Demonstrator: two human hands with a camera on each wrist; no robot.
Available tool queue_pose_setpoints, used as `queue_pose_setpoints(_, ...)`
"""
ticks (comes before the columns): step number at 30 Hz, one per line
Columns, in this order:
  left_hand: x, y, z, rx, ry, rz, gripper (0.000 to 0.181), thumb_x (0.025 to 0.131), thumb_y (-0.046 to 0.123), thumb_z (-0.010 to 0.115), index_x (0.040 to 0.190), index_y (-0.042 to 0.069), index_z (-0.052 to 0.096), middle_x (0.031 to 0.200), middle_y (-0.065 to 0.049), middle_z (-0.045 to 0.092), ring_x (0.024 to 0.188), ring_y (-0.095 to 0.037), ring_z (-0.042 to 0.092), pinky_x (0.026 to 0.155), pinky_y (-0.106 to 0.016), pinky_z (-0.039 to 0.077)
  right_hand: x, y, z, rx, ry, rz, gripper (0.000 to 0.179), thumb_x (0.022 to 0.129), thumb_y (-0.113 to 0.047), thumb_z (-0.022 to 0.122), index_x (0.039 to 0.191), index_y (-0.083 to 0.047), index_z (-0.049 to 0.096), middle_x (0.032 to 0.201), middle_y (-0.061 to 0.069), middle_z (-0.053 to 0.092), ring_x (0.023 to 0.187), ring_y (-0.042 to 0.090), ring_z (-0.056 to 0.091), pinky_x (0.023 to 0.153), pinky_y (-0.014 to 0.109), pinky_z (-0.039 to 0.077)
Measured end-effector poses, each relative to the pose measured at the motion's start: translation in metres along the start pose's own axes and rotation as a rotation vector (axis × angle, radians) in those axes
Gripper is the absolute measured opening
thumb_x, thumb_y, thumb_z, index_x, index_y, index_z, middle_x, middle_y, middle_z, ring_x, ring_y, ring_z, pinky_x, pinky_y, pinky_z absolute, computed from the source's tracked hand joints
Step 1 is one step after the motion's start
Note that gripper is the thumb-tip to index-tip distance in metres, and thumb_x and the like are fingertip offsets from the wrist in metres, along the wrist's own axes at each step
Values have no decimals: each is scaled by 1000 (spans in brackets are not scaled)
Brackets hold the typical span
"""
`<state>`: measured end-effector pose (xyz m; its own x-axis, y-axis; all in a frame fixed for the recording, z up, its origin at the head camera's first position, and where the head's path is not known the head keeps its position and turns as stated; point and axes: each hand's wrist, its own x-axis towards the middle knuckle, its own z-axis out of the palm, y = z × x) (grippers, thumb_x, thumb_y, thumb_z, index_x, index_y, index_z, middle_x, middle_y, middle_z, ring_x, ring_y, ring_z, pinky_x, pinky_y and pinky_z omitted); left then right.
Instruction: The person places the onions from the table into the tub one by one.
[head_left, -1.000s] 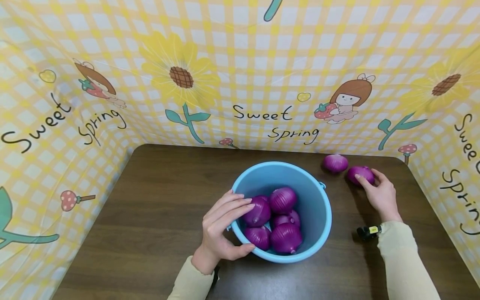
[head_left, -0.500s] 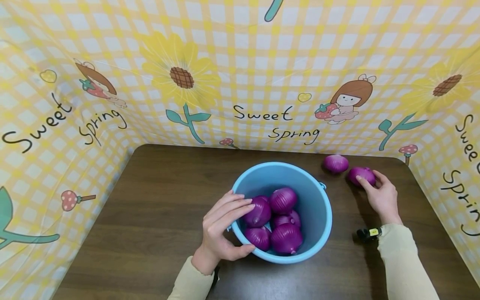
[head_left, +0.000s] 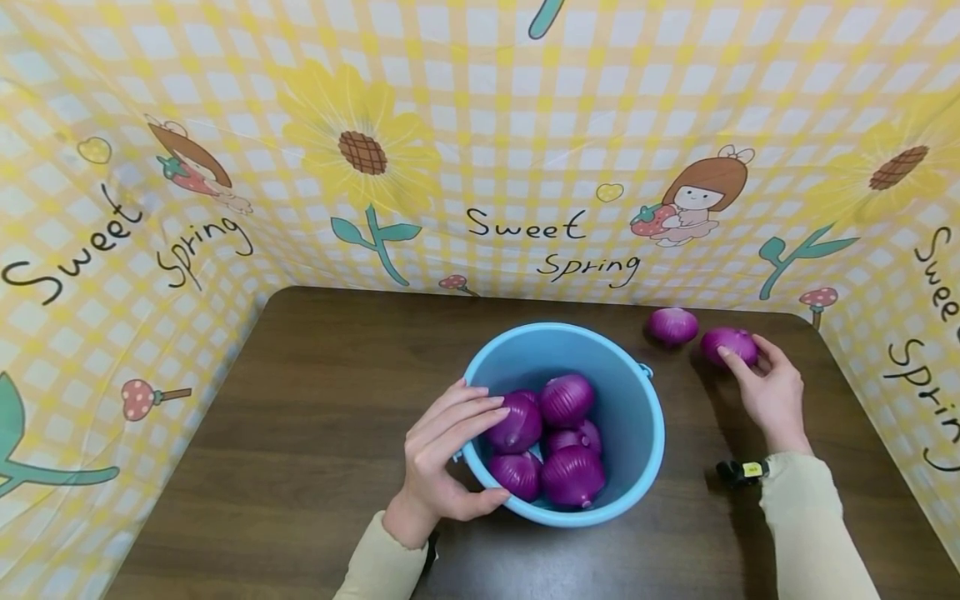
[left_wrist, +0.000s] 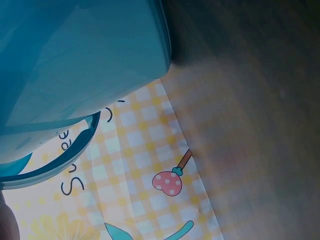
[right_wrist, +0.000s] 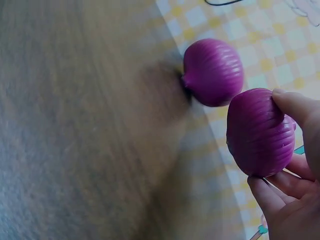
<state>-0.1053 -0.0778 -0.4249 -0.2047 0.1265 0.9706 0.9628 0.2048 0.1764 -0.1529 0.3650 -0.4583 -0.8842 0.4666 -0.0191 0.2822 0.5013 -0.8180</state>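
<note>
A light blue bucket [head_left: 633, 437] stands mid-table with several purple onions [head_left: 573, 477] inside. My left hand [head_left: 438, 462] holds its left side, fingers over the rim and thumb along the near rim. The left wrist view shows the bucket's outer wall [left_wrist: 85, 60] and its rim. At the back right, my right hand [head_left: 776, 400] grips a purple onion [head_left: 727, 344] between thumb and fingers. Another onion [head_left: 672, 326] lies just left of it on the table. In the right wrist view the held onion [right_wrist: 260, 135] sits close beside that second onion [right_wrist: 214, 72].
The brown wooden table [head_left: 300, 433] meets a yellow checked cloth [head_left: 510, 150] that rises behind it and on both sides. A small dark device [head_left: 738, 473] with a yellow label is on the right wrist.
My right hand and the onion in it have shifted slightly to the right, away from the other onion. The left hand and the bucket have not visibly moved.
</note>
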Motion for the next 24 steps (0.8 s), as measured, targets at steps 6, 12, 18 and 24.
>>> queue_pose_setpoints(6,1,0,0,-1,0,4,65,88,55,67,104,-7,75,105,-21,73,101,-38,69,100,-57,50,-5,-12,-5,38,30,-26,79,96,-47,67,158,-8,37,151,23,44,132,39,49,106,33,45)
queue_pose_setpoints(12,1,1,0,-1,2,3,64,88,55,67,104,-7,75,104,-21,73,101,-38,69,100,-57,50,-9,-25,-6,72,25,-83,76,97,-42,68,158,-8,37,152,22,43,134,40,48,106,31,45)
queue_pose_setpoints(18,1,1,0,-1,3,1,65,88,56,67,104,-7,75,104,-21,73,101,-38,69,100,-57,50,-15,-38,-7,97,30,-121,74,97,-38,69,157,-8,38,153,22,43,136,36,47,105,25,44)
queue_pose_setpoints(24,0,0,0,4,-3,3,65,87,55,68,104,-7,75,105,-21,73,101,-38,69,100,-58,50,-21,-49,-8,111,38,-166,72,97,-35,70,156,-8,40,151,22,46,135,32,50,104,23,44)
